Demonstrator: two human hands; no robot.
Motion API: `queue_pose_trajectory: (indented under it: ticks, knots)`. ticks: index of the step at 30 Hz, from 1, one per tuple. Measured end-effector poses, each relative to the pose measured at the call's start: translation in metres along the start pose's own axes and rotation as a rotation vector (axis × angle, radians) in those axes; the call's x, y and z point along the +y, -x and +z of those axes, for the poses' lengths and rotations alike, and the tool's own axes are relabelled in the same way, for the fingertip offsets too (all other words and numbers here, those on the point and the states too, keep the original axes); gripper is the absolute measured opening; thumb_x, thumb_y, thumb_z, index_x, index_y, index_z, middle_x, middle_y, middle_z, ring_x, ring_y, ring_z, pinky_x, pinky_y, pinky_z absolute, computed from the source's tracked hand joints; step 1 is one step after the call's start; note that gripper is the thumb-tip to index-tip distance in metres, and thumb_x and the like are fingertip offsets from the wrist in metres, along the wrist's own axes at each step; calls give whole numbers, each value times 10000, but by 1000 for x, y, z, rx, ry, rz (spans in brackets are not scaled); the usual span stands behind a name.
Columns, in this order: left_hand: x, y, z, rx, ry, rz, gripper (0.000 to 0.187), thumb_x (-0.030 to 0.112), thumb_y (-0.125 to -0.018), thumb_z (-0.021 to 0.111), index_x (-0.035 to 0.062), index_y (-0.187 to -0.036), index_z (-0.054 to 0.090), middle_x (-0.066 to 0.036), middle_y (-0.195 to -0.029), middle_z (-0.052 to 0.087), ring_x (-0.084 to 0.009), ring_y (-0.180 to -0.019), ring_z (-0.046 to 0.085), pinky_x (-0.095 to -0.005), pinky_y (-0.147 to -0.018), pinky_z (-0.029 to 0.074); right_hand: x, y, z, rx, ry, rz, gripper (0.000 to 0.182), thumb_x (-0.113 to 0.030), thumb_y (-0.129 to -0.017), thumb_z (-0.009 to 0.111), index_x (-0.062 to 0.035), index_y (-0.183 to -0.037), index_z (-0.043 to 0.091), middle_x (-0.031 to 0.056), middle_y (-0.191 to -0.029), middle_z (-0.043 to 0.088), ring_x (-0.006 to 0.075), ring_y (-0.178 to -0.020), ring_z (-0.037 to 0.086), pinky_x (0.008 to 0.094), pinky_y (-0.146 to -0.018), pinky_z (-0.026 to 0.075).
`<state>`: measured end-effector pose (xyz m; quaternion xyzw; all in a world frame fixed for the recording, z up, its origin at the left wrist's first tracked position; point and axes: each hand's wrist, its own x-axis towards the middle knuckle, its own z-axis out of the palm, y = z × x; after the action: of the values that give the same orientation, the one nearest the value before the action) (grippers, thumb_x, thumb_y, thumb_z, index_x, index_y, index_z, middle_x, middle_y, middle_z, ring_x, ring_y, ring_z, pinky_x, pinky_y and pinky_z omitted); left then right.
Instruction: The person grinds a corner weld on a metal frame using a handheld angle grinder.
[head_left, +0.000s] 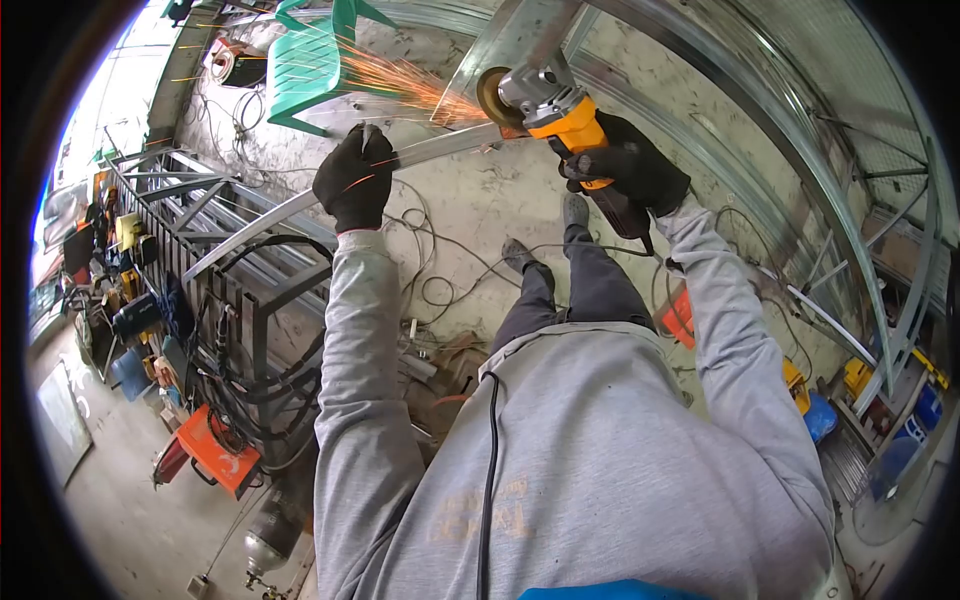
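Observation:
My right hand, in a black glove, is wrapped round the yellow body of an angle grinder. The grinder's disc meets the far end of a metal bar, and orange sparks fly off to the left. My left hand, also black-gloved, is closed round the bar partway along it. From there the bar slopes down to the left, over a metal rack. Parts of the fingers on both hands are hidden.
A green plastic chair stands in the spark stream. Cables trail over the floor near my feet. Metal frames curve along the right; a rack, an orange machine and a gas cylinder are at the left.

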<state>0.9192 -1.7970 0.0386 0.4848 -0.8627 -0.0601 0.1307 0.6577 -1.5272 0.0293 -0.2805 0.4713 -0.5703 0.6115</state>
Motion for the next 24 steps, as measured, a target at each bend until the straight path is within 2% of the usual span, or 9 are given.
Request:
queue_pose_trajectory:
  ticks: [2, 4, 6, 8, 10, 12, 13, 17, 24]
  knots:
    - [-7, -2, 2, -33, -3, -27, 330, 447, -931, 597, 182, -1003, 781, -110, -818, 746, -350, -777, 719, -476, -699, 535, 0, 1, 3, 70, 38, 2, 437, -187, -892, 720, -10, -1278, 617, 59, -1005, 689, 156, -879, 681, 372, -801, 606]
    - [-9, -1, 6, 91, 45, 22, 311, 442, -929, 594, 197, -989, 777, -113, -797, 738, -350, -764, 717, -480, -688, 529, -1, 14, -7, 96, 46, 19, 427, -202, -901, 708, -14, -1273, 614, 64, -1010, 691, 158, -885, 683, 369, -800, 607]
    - [-9, -1, 5, 45, 33, 10, 317, 447, -929, 592, 198, -993, 778, -115, -803, 739, -352, -767, 717, -480, -690, 529, 6, 31, -15, 125, 54, 42, 419, -218, -910, 696, -19, -1268, 611, 68, -1014, 693, 160, -891, 685, 365, -799, 608]
    - [-6, -1, 2, 2, 21, 1, 323, 452, -929, 590, 199, -997, 778, -117, -808, 740, -353, -771, 718, -480, -692, 530, 14, 42, -10, 289, -27, 81, 406, -236, -921, 676, -25, -1260, 607, 80, -1022, 697, 174, -892, 700, 360, -792, 612]
    - [-5, 0, 0, -5, 50, -8, 341, 465, -930, 581, 188, -983, 773, -121, -814, 741, -361, -776, 715, -484, -694, 530, 22, 54, -2, 379, -79, 131, 389, -231, -917, 683, -25, -1237, 602, 93, -1021, 698, 192, -880, 714, 363, -786, 616]
    - [-7, -1, 3, 16, 39, -5, 342, 465, -930, 580, 185, -974, 770, -122, -808, 740, -365, -775, 714, -487, -693, 529, 36, 60, 6, 447, -163, 149, 522, -315, -853, 756, -48, -1271, 596, 96, -968, 693, 234, -805, 741, 372, -726, 617]
    - [-8, -2, 5, 36, 27, -3, 343, 466, -930, 579, 182, -966, 768, -123, -803, 739, -368, -774, 713, -489, -693, 528, 34, 64, 16, 467, -200, 170, 485, -266, -844, 768, -50, -1245, 599, 93, -956, 687, 247, -791, 745, 374, -727, 622]
    - [-9, -4, 7, 8, 38, 10, 345, 466, -933, 572, 184, -964, 768, -122, -797, 738, -370, -771, 713, -491, -692, 526, 24, 73, 55, 458, -279, 109, 369, -241, -931, 689, -38, -1223, 587, 45, -944, 650, 155, -856, 679, 366, -808, 616]
    - [-5, -3, 1, -17, 19, 1, 350, 463, -939, 556, 171, -924, 748, -118, -803, 737, -378, -765, 708, -499, -687, 522, 41, 76, 71, 405, -306, 118, 416, -260, -933, 680, -37, -1266, 568, 73, -999, 674, 176, -875, 693, 382, -819, 616]
